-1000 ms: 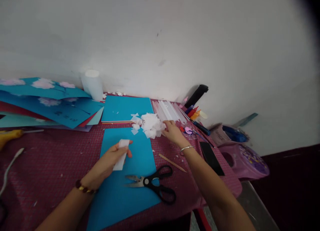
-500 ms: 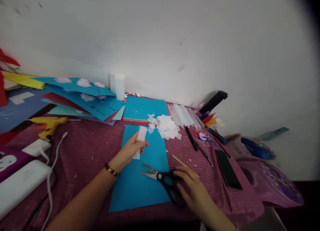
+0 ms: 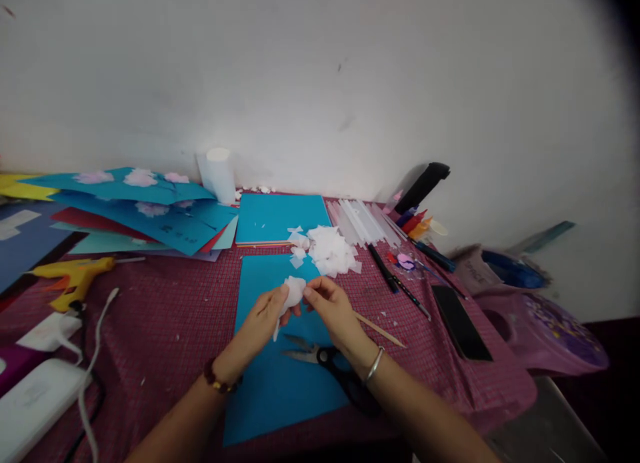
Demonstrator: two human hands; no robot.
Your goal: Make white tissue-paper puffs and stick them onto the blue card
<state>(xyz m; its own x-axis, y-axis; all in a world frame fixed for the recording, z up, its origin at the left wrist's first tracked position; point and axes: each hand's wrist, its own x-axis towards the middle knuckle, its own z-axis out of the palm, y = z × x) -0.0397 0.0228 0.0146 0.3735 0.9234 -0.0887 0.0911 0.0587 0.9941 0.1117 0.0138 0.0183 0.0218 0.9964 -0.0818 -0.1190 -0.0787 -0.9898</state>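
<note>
Over a blue sheet of paper (image 3: 285, 403), my left hand (image 3: 261, 321) is closed around a folded piece of thin white paper (image 3: 294, 291); a narrow end pokes out below the fingers. My right hand (image 3: 334, 311) pinches the paper's right edge between thumb and fingers. Beneath the hands, black-handled scissors (image 3: 325, 357) lie with blades parted on the blue sheet, their handles partly behind my right wrist. Just beyond the hands is a heap of small white paper pieces (image 3: 331, 251). A thin wooden stick (image 3: 381, 329) rests right of my right hand.
Behind the sheet lies a stack of blue paper (image 3: 283, 217). Decorated folded cards (image 3: 175, 229), a yellow glue gun (image 3: 75, 279) and a white power strip (image 3: 43, 399) with cables occupy the left. Pens, clear glue sticks (image 3: 367, 223) and a phone (image 3: 461, 323) are on the right.
My right hand has left the scissors, which stay on the blue sheet, and come up to the white paper. My left hand still holds that paper, now fanned out more at the top.
</note>
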